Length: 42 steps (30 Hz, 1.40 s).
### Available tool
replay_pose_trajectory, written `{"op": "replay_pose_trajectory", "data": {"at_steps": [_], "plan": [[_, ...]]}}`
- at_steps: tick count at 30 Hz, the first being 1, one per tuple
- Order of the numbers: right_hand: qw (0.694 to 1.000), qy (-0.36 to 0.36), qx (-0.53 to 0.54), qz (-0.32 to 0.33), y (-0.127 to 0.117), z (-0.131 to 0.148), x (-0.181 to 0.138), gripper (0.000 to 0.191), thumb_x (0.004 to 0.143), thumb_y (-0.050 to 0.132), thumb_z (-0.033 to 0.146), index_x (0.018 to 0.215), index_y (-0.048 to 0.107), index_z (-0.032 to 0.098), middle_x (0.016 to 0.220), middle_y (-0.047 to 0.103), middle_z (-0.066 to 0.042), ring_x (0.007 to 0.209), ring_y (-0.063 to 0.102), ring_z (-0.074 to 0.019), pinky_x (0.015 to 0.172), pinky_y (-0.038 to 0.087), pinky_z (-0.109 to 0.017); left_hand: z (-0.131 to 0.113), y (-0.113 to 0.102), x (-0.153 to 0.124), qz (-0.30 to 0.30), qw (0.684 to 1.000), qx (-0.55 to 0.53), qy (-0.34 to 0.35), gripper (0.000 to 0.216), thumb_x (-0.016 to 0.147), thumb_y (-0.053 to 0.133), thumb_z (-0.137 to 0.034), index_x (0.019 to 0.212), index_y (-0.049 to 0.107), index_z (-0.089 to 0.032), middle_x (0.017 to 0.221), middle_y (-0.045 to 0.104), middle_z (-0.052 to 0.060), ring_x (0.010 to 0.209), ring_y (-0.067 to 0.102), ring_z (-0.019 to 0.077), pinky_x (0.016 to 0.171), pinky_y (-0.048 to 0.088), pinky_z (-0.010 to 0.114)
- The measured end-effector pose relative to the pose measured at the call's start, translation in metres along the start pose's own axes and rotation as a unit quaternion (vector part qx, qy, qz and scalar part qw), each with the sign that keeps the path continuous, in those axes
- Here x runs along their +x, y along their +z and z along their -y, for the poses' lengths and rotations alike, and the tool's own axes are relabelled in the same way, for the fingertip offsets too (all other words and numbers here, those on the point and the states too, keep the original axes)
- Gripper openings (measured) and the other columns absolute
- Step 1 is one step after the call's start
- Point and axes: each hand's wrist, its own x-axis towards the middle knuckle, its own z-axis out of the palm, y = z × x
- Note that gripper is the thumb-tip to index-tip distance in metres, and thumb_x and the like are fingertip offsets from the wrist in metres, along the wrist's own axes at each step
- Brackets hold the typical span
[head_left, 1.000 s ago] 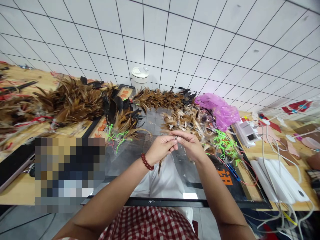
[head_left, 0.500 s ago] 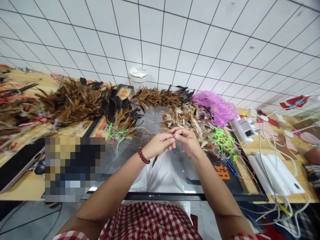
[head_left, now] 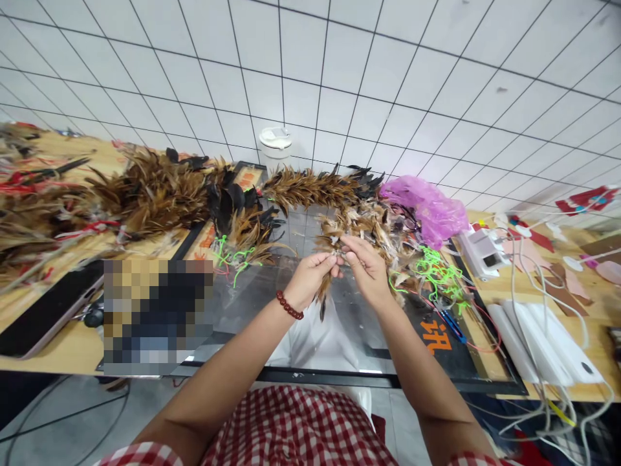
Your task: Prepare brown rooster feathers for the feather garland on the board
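Note:
My left hand [head_left: 310, 279] is pinched on a small brown feather [head_left: 323, 296], whose dark tip hangs below the fingers. Close against it, my right hand [head_left: 365, 266] has its thumb and fingers pressed together at the feather's upper end; what lies between them is too small to make out. Just beyond the hands spreads a loose pile of brown and whitish feathers [head_left: 378, 226]. Under both hands is a dark glossy glass-like panel [head_left: 252, 304]. Bright green ties [head_left: 439, 275] lie to the right of my right hand.
A long feather garland [head_left: 310, 188] crosses the back, with a bigger feather heap [head_left: 155, 194] at left. A purple plastic bag [head_left: 429, 207], a blue cutter [head_left: 453, 325], white power boxes [head_left: 548, 343] with cables and a charger [head_left: 482, 252] stand right. A white lidded cup [head_left: 275, 144] is behind.
More of the feather now shows below my left fingers. My right fingers have straightened somewhat and shifted against the left ones. The whole view has moved slightly.

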Motion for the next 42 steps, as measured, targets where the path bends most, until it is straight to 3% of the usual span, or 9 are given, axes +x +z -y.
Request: {"op": "replay_pose_trajectory", "data": {"at_steps": [3, 8, 12, 18, 23, 33, 38, 42], "plan": [[0.998, -0.033, -0.047, 0.02, 0.0, -0.0007, -0.0017, 0.033, 0.093, 0.048, 0.034, 0.122, 0.063, 0.031, 0.123, 0.062, -0.006, 0.116, 0.056, -0.0191, 0.102, 0.043, -0.038, -0.0009, -0.0004, -0.0006, 0.009, 1.0, -0.019, 0.003, 0.036, 0.07, 0.071, -0.043, 0.057, 0.056, -0.013, 0.06, 0.057, 0.001, 0.063, 0.057, 0.0115, 0.069, 0.043, 0.025], [0.995, -0.059, -0.075, 0.032, 0.0028, -0.0032, -0.0035, 0.032, 0.092, 0.05, 0.03, 0.121, 0.064, 0.03, 0.12, 0.065, -0.006, 0.114, 0.058, -0.0188, 0.102, 0.043, -0.039, -0.002, 0.0, -0.0001, 0.005, 0.999, -0.035, 0.006, 0.036, 0.071, 0.071, -0.042, 0.057, 0.054, -0.013, 0.06, 0.055, 0.0, 0.062, 0.053, 0.0101, 0.066, 0.042, 0.023], [0.997, -0.037, -0.062, 0.004, 0.0048, -0.002, -0.0032, 0.032, 0.088, 0.058, 0.031, 0.119, 0.065, 0.03, 0.117, 0.066, -0.006, 0.107, 0.061, -0.0194, 0.099, 0.045, -0.039, -0.0012, -0.0009, 0.0014, -0.011, 0.999, -0.019, 0.025, 0.036, 0.071, 0.07, -0.042, 0.056, 0.053, -0.014, 0.06, 0.053, 0.0, 0.062, 0.051, 0.0095, 0.067, 0.042, 0.023], [0.996, 0.056, 0.062, -0.032, 0.0065, -0.0022, -0.0002, 0.019, 0.081, 0.067, 0.035, 0.097, 0.073, 0.027, 0.098, 0.07, -0.004, 0.092, 0.064, -0.0185, 0.09, 0.048, -0.037, 0.0022, -0.0042, 0.0022, -0.029, 0.996, 0.053, 0.067, 0.031, 0.078, 0.064, -0.038, 0.059, 0.056, -0.015, 0.06, 0.054, -0.001, 0.063, 0.053, 0.0104, 0.071, 0.041, 0.024], [0.997, 0.04, 0.062, -0.035, 0.0068, 0.001, 0.0011, 0.01, 0.078, 0.07, 0.033, 0.076, 0.071, 0.023, 0.087, 0.068, -0.004, 0.087, 0.062, -0.0179, 0.087, 0.047, -0.036, 0.0029, -0.0039, 0.0006, -0.035, 0.989, 0.117, 0.084, 0.033, 0.081, 0.06, -0.037, 0.057, 0.055, -0.015, 0.061, 0.056, 0.0, 0.065, 0.051, 0.0106, 0.07, 0.04, 0.023], [0.992, 0.074, 0.098, -0.033, 0.0066, -0.005, 0.0004, 0.016, 0.08, 0.067, 0.038, 0.079, 0.068, 0.022, 0.086, 0.064, -0.004, 0.084, 0.059, -0.017, 0.084, 0.048, -0.034, 0.0017, -0.0031, -0.0019, -0.005, 0.99, 0.12, 0.073, 0.034, 0.08, 0.06, -0.04, 0.057, 0.054, -0.015, 0.059, 0.054, 0.0, 0.064, 0.054, 0.0116, 0.071, 0.04, 0.024], [0.957, 0.15, 0.239, 0.061, 0.0051, -0.0054, 0.0016, 0.032, 0.077, 0.069, 0.041, 0.106, 0.068, 0.026, 0.09, 0.064, -0.002, 0.067, 0.06, -0.013, 0.064, 0.054, -0.031, -0.0007, 0.0002, -0.0053, 0.019, 0.995, 0.086, 0.047, 0.029, 0.078, 0.062, -0.038, 0.062, 0.057, -0.015, 0.055, 0.05, -0.002, 0.059, 0.052, 0.0104, 0.066, 0.039, 0.024], [0.944, 0.146, 0.279, 0.097, 0.0035, -0.0065, 0.0008, 0.028, 0.077, 0.069, 0.041, 0.101, 0.072, 0.026, 0.098, 0.061, -0.003, 0.066, 0.061, -0.0115, 0.058, 0.055, -0.029, -0.0014, 0.0013, -0.0072, 0.026, 0.998, 0.059, 0.026, 0.031, 0.075, 0.066, -0.041, 0.06, 0.056, -0.015, 0.052, 0.048, -0.003, 0.056, 0.05, 0.01, 0.063, 0.038, 0.024]]}}
